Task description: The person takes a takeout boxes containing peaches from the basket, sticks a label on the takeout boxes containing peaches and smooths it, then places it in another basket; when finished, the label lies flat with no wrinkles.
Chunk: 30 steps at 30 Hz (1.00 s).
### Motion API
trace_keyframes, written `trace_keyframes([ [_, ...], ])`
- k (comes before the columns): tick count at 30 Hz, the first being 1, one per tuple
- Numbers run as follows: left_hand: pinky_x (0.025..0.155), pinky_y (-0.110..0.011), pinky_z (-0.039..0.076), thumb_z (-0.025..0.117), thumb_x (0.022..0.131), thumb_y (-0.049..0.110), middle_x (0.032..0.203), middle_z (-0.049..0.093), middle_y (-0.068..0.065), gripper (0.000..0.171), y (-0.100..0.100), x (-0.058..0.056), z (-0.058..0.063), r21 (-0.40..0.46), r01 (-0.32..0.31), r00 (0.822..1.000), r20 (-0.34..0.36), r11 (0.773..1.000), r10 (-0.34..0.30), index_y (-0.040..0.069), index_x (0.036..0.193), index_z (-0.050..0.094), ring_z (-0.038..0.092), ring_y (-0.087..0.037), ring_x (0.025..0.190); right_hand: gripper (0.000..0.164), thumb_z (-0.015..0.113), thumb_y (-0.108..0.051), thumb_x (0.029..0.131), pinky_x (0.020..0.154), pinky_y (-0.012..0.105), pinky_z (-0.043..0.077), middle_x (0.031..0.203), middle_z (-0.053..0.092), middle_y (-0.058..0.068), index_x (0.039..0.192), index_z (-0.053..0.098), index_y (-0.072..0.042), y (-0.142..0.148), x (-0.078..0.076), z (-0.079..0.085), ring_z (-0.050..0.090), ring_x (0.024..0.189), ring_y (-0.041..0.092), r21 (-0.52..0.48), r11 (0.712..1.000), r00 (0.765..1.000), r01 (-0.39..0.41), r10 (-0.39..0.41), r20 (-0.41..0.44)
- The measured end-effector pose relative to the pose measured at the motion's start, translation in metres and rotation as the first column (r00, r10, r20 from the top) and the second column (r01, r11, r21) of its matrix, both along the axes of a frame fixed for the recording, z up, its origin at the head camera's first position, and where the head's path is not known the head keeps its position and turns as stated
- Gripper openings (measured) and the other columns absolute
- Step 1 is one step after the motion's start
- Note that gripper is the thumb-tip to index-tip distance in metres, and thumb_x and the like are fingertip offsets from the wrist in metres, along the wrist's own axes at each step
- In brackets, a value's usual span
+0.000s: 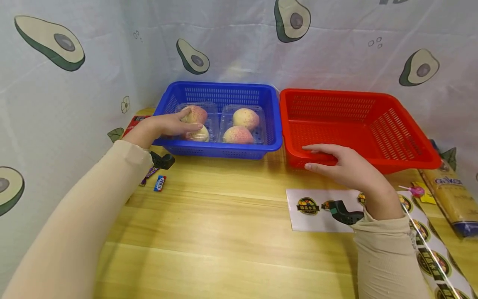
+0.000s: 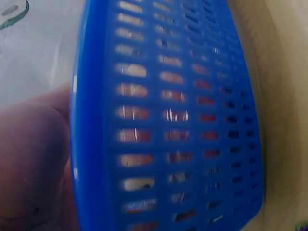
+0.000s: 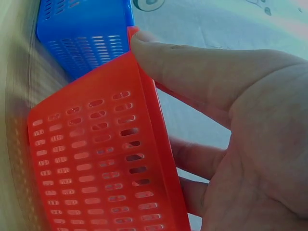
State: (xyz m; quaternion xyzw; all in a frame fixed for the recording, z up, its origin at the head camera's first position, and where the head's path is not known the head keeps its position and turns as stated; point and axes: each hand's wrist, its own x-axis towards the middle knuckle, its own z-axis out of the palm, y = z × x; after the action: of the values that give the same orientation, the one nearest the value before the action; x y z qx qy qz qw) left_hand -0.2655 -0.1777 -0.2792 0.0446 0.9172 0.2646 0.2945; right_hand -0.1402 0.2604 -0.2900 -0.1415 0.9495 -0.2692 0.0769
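Long cream sleeves (image 1: pixel 84 220) with wrinkled cuffs (image 1: pixel 381 224), small black cameras (image 1: pixel 349 216) at the wrists

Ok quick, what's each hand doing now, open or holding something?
Left hand: open, over the left peach box; no grip shows.
Right hand: open, at the red basket, holding nothing.

One left hand (image 1: pixel 164 124) and one right hand (image 1: pixel 351 167); one blue basket (image 1: pixel 224 150) and one red basket (image 1: pixel 328 131); two clear plastic boxes (image 1: pixel 262 126); four peaches (image 1: pixel 246 118), two per box; one pink lollipop (image 1: pixel 417 191); one small blue packet (image 1: pixel 159 183); one tan bag (image 1: pixel 449 189).
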Motion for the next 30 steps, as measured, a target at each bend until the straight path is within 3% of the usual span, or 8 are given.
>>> trace_keyframes([
  [5,0.111,-0.060,0.033,0.056,0.098,0.057,0.165,0.003,-0.024,0.095,-0.005,-0.005,0.003,0.069,-0.055,0.995,0.090,0.996,0.048,0.031,0.161,-0.010,0.036,-0.052,0.137,0.054,0.071,-0.044,0.094,0.104,0.066,0.034,0.141,0.055,0.018,0.141,0.060,-0.022,0.000,0.000,0.001,0.044,0.131,0.041,0.031,1.000,1.000,0.001,-0.001,0.001],
  [7,0.110,-0.058,0.035,0.058,0.099,0.053,0.165,0.002,-0.024,0.093,-0.005,-0.006,0.004,0.087,-0.064,0.993,0.102,0.994,0.055,0.032,0.162,-0.007,0.039,-0.052,0.135,0.055,0.070,-0.046,0.094,0.103,0.067,0.035,0.142,0.054,0.019,0.143,0.059,-0.022,0.000,0.000,0.001,0.043,0.131,0.042,0.049,0.999,1.000,0.001,-0.001,0.003],
  [13,0.102,-0.055,0.045,0.065,0.097,0.047,0.163,0.013,-0.023,0.093,0.000,-0.007,0.008,0.087,-0.045,0.999,0.026,0.995,0.043,0.030,0.163,0.003,0.050,-0.047,0.123,0.057,0.071,-0.044,0.093,0.102,0.067,0.035,0.142,0.054,0.020,0.144,0.058,-0.022,0.000,-0.001,0.001,0.044,0.131,0.043,0.072,0.997,1.000,0.000,0.000,0.005],
  [16,0.107,-0.059,0.038,0.068,0.094,0.048,0.165,0.012,-0.020,0.093,0.001,-0.006,0.011,0.045,-0.036,0.998,-0.050,0.998,0.038,0.028,0.164,0.010,0.038,-0.046,0.135,0.058,0.072,-0.045,0.093,0.102,0.068,0.035,0.142,0.054,0.020,0.144,0.057,-0.022,-0.002,-0.002,0.001,0.044,0.131,0.044,0.077,0.997,1.000,0.002,-0.002,0.006],
  [20,0.113,-0.066,0.022,0.071,0.090,0.050,0.168,0.004,-0.015,0.093,0.005,-0.004,0.015,0.012,-0.053,0.992,-0.111,0.998,0.054,0.028,0.163,0.018,0.012,-0.046,0.148,0.059,0.072,-0.045,0.093,0.100,0.068,0.037,0.143,0.053,0.021,0.145,0.056,-0.022,-0.003,-0.002,0.001,0.043,0.130,0.045,0.083,0.997,1.000,0.005,-0.006,0.013],
  [21,0.113,-0.066,0.023,0.072,0.090,0.050,0.167,0.004,-0.015,0.093,0.006,-0.004,0.015,0.013,-0.059,0.991,-0.117,0.998,0.060,0.029,0.163,0.019,0.012,-0.046,0.148,0.059,0.072,-0.045,0.093,0.100,0.068,0.037,0.143,0.052,0.021,0.145,0.056,-0.022,-0.003,-0.003,0.001,0.044,0.130,0.045,0.086,0.996,1.000,0.007,-0.008,0.013],
  [23,0.111,-0.065,0.027,0.073,0.090,0.049,0.167,0.002,-0.016,0.090,0.008,-0.004,0.015,0.022,-0.072,0.990,-0.119,0.997,0.074,0.031,0.162,0.022,0.014,-0.047,0.148,0.060,0.072,-0.044,0.093,0.099,0.068,0.037,0.144,0.052,0.021,0.145,0.056,-0.022,-0.003,-0.003,0.001,0.044,0.129,0.045,0.089,0.996,1.000,0.006,-0.007,0.011],
  [30,0.110,-0.066,0.028,0.068,0.094,0.046,0.162,-0.027,-0.018,0.085,0.013,-0.003,0.012,0.065,-0.099,0.993,-0.056,0.993,0.103,0.037,0.162,0.018,-0.010,-0.046,0.148,0.050,0.070,-0.040,0.095,0.102,0.067,0.035,0.143,0.054,0.019,0.141,0.061,-0.022,-0.004,-0.001,0.000,0.044,0.131,0.043,0.073,0.997,1.000,-0.010,0.010,0.004],
])
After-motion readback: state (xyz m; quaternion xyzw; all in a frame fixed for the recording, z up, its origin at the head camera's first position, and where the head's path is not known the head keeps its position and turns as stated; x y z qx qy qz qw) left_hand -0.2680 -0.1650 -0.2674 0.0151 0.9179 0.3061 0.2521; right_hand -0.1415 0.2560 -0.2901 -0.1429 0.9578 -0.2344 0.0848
